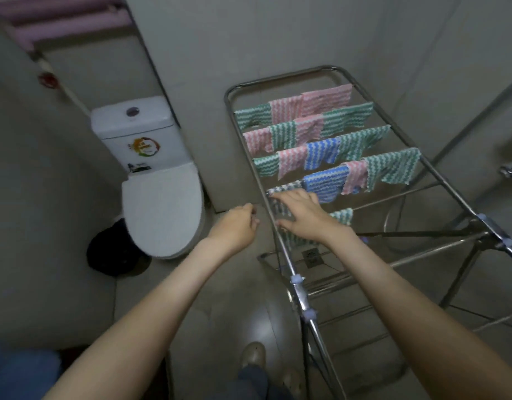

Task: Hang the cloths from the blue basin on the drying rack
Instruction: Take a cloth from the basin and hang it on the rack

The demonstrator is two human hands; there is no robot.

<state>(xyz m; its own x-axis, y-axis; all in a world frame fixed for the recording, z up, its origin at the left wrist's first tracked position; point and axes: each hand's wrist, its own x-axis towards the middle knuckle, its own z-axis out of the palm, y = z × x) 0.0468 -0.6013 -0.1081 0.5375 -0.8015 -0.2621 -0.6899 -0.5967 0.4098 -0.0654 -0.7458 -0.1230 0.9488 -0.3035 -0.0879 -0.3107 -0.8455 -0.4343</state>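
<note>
The cloths are thin, soft, zigzag-striped squares, light and floppy. They look likely to slide off a smooth bar if hung unevenly, so each is best taken by two top corners and draped with equal halves on either side. The one in hand, a grey-and-white cloth (281, 188), lies over a rung at the nine o'clock end of the drying rack (297, 280), just beside a blue cloth (325, 183) at its three o'clock. The right hand (299, 216) lies flat on it with fingers spread and nearly straight, pressing rather than gripping, the thumb reaching toward the next rung. There a green cloth (343, 216) shows past the wrist. The left hand (239, 223) hovers just outside the rack's side rail, fingers loosely curled around nothing. The farther rungs, toward twelve o'clock, are full of pink, green and blue cloths; the nearer ones are bare. A blue shape at the seven o'clock edge of the view may be the basin, though I cannot tell. A toilet (162, 209) stands close at nine o'clock with a dark bin (110, 249) beside it, narrowing the room for the left elbow. A floor drain (312, 256) shows beneath the rack.
</note>
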